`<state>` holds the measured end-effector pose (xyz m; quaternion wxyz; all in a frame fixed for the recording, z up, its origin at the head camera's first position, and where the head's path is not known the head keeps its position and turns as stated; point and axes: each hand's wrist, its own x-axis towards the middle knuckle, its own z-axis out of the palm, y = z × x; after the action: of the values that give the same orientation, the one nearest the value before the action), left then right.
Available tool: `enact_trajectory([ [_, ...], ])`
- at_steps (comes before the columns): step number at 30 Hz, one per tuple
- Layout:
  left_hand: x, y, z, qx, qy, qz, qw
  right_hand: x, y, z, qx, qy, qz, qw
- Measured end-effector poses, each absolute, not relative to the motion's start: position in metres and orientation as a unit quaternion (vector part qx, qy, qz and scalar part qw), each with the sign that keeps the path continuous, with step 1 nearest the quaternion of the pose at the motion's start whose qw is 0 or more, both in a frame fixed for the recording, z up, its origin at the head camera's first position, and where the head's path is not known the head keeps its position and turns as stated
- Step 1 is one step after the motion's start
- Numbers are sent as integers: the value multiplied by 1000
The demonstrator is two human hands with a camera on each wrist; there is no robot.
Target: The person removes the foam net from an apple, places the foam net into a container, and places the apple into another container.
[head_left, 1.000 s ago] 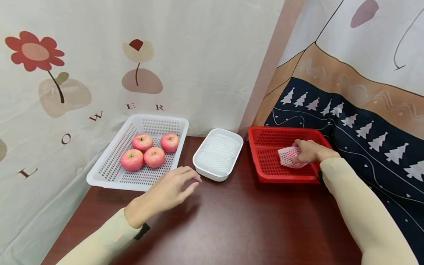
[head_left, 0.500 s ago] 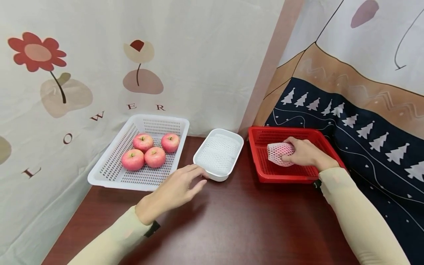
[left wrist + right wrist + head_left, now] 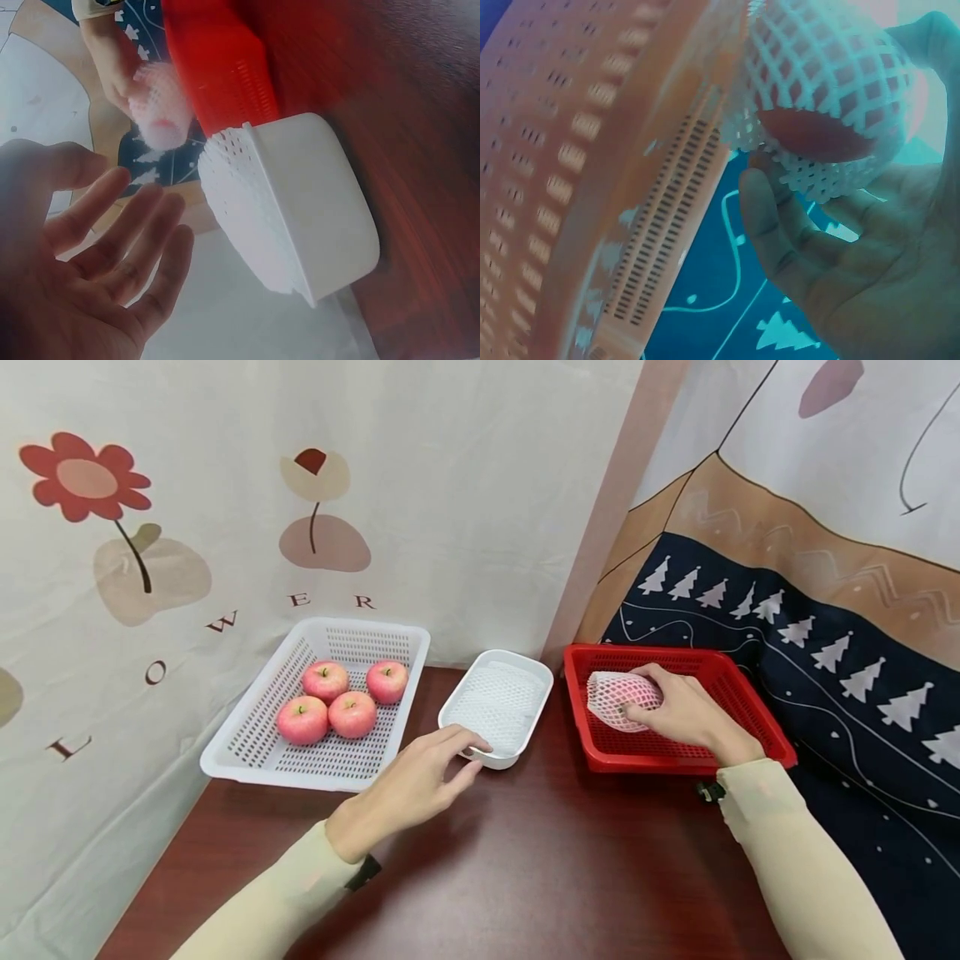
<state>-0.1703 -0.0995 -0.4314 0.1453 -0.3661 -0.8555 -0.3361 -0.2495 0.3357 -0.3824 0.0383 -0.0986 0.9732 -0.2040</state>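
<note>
My right hand holds an apple in a white foam net sleeve above the red basket. The right wrist view shows red apple skin at the open end of the foam net, with the thumb and fingers around it. My left hand hovers at the near edge of a small white tray, fingers loosely bent and nothing between them. In the left wrist view a gap separates that hand from the tray. White foam nets lie in the tray.
A white basket with several bare apples stands at the left. The dark red-brown table lies in front. Printed curtains rise behind the containers and along the right side.
My right hand has moved left across the red basket, carrying the netted apple. My left hand has shifted right and forward, toward the white tray. The apples in the white basket stay put.
</note>
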Motion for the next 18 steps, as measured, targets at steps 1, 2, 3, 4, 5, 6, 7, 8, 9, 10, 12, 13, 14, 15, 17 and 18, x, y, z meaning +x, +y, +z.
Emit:
enact_trajectory([
  [1, -171, -98, -431, -367, -853, -342, 145, -247, 334, -382, -101, 972, -208, 35],
  [2, -172, -97, -431, -367, -851, -348, 144, -244, 332, -381, -103, 971, -212, 32],
  [3, -173, -95, -431, -367, -848, -353, 146, -242, 329, -381, -106, 970, -217, 29],
  [4, -174, -93, -431, -367, -846, -358, 147, -239, 326, -380, -109, 968, -223, 28],
  [5, -174, -92, -430, -368, -843, -363, 150, -237, 324, -380, -111, 967, -229, 27],
  [6, -175, -90, -430, -369, -839, -370, 153, -234, 320, -380, -114, 965, -236, 26],
  [7, -176, -88, -429, -371, -835, -377, 156, -232, 317, -380, -116, 963, -241, 25],
  [8, -176, -86, -429, -372, -830, -384, 159, -230, 314, -380, -119, 961, -246, 24],
  [9, -176, -84, -428, -375, -825, -390, 163, -227, 311, -380, -123, 960, -250, 23],
  [10, -177, -82, -428, -377, -819, -399, 165, -225, 307, -380, -128, 958, -254, 21],
  [12, -178, -78, -426, -382, -809, -414, 166, -220, 301, -381, -137, 956, -259, 17],
  [13, -178, -76, -426, -383, -806, -420, 167, -218, 298, -382, -142, 955, -262, 14],
  [14, -178, -74, -425, -383, -803, -425, 168, -216, 294, -382, -149, 953, -265, 11],
  [15, -179, -73, -425, -382, -801, -428, 171, -215, 290, -383, -156, 950, -270, 9],
  [17, -179, -70, -424, -381, -799, -429, 180, -211, 283, -384, -171, 944, -280, 8],
  [18, -180, -69, -424, -380, -799, -428, 185, -209, 279, -384, -177, 942, -285, 8],
])
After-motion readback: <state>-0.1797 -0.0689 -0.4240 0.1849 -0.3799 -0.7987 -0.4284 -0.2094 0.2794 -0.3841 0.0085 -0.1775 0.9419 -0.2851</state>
